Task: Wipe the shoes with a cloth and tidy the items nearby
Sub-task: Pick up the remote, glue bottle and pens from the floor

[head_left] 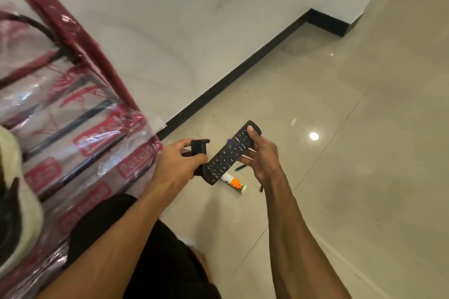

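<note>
My right hand [261, 155] holds a black remote control [229, 155] tilted above the floor, thumb pressed near its top end. My left hand [181, 162] grips a small black boxy object [199, 149] just left of the remote's lower end. On the tiles below lie a white and orange tube [234, 183], a green pen [240, 167] and a dark stick-like item [261, 188]. No shoes or cloth are in view.
A red chair wrapped in clear plastic with red labels [73, 128] stands at the left against the white wall [194, 31] with a black skirting [243, 68]. A white furry thing [14, 201] sits at the far left edge. Glossy beige tiles [352, 153] stretch to the right.
</note>
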Tool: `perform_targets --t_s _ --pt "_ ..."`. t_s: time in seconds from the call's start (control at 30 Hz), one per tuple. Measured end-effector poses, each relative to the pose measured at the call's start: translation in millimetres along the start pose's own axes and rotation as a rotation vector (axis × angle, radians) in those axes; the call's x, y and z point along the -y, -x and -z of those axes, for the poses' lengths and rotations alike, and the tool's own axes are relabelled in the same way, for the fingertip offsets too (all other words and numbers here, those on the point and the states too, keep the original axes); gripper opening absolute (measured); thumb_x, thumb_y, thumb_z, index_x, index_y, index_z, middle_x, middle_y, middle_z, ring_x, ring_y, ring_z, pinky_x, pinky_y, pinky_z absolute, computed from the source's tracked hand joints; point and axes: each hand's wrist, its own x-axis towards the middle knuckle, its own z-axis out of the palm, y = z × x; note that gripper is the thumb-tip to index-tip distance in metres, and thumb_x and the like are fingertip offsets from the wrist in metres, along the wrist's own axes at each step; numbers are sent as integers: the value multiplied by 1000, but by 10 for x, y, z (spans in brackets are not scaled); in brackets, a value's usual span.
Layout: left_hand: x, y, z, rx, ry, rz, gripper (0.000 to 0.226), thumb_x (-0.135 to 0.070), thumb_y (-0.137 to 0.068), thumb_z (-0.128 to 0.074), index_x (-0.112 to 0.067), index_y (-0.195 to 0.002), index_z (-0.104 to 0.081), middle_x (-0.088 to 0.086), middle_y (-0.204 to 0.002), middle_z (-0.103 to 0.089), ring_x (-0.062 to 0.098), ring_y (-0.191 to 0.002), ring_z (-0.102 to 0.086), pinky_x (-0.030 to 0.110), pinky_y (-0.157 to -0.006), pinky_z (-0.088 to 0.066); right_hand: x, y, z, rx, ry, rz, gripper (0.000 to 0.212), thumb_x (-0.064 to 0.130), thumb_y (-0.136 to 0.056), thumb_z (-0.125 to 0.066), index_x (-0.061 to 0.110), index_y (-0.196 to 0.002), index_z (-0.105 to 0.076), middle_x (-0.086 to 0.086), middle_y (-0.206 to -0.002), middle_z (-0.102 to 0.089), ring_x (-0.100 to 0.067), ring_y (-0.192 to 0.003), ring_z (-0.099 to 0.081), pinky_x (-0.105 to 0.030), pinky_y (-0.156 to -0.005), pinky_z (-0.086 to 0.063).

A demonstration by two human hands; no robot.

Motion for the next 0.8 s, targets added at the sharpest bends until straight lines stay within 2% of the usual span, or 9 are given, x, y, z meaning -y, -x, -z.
perform_targets --t_s 0.1,0.27,0.37,0.43,0.53,0.6,0.67,0.73,0.8 --pt "-125 213 231 -34 51 -27 40 -9 -81 -76 -17 -119 -66 5 -93 -69 20 -76 -70 21 -53 -51 220 271 -281 34 119 60 40 35 -90 -68 3 -114 -67 -10 -96 -72 -29 -90 -71 -38 -67 -59" --pt "-234 553 614 -29 203 6 26 -10 -82 -77 -14 -105 -66 10 -101 -73 23 -79 -75 42 -76 -61 459 736 -739 114 229 110 30 37 -88 -70 10 -100 -69 -3 -86 -73 -20 -81 -72 -31 -62 -56" --pt "-277 769 837 15 282 18 27 -12 -83 -76 -6 -108 -68 13 -102 -75 24 -85 -75 41 -77 -61 542 1043 -1014 176 257 110 22 36 -86 -73 15 -88 -67 2 -76 -72 -13 -70 -70 -27 -56 -54" --pt "-316 942 999 46 356 20 27 -14 -83 -75 -5 -109 -70 15 -105 -75 28 -95 -73 45 -84 -60 577 1259 -1205 202 272 118 21 34 -85 -75 14 -85 -67 3 -72 -71 -11 -64 -69 -26 -55 -54" --pt "-381 1203 1237 77 448 12 32 -23 -78 -76 -7 -106 -73 18 -111 -73 34 -102 -68 47 -89 -58 624 1564 -1484 233 334 149 23 33 -84 -76 12 -86 -68 2 -72 -73 -10 -61 -69 -24 -53 -53" --pt "-404 1375 1409 67 509 -3 37 -22 -81 -74 -5 -113 -70 19 -114 -71 38 -104 -69 51 -92 -56 633 1774 -1681 261 369 165 25 33 -82 -77 10 -88 -68 -1 -74 -74 -11 -61 -70 -24 -54 -53" --pt "-432 1544 1562 41 551 -24 38 -21 -85 -70 -4 -119 -67 16 -113 -73 39 -101 -70 49 -85 -59 634 1966 -1867 285 387 184 27 32 -81 -79 8 -89 -69 -4 -76 -75 -12 -61 -71 -21 -51 -53" --pt "-419 1745 1743 -14 598 -49 30 -20 -87 -67 -6 -114 -69 11 -105 -75 35 -92 -74 43 -74 -62 607 2183 -2072 333 403 197 23 29 -80 -80 9 -82 -68 -5 -75 -75 -13 -60 -71 -20 -50 -52" --pt "-359 1951 1960 -82 629 -76 25 -20 -89 -66 -7 -110 -70 9 -99 -76 28 -81 -75 42 -72 -62 528 2380 -2297 398 423 207 20 27 -79 -81 11 -78 -68 -5 -74 -75 -15 -62 -72 -23 -54 -56"
